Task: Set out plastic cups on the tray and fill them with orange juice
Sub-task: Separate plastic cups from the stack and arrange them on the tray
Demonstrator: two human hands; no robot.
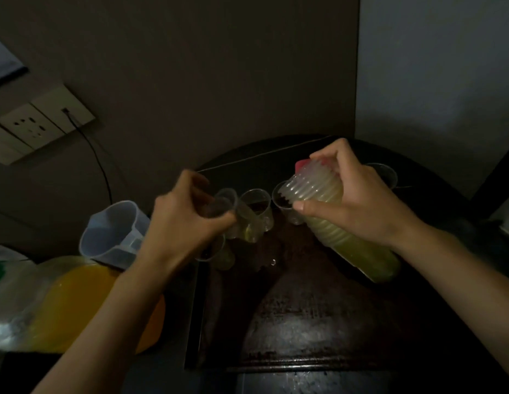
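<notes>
Plastic stack [313,189] tilted, right grip [358,200]; cup [219,207], left grip [185,220].

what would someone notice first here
The right hand grips a tilted stack of ribbed plastic cups above the dark tray. The left hand holds a clear cup near the standing cups at the tray's far edge. A bright orange shape sits lower left.

Both grips curled tight: left hand [188,223], right hand [358,206].

wall socket plate [30,129]: left wall | black cable [91,149]: plugged in, hanging down | plastic bag [7,282]: lower left
</notes>
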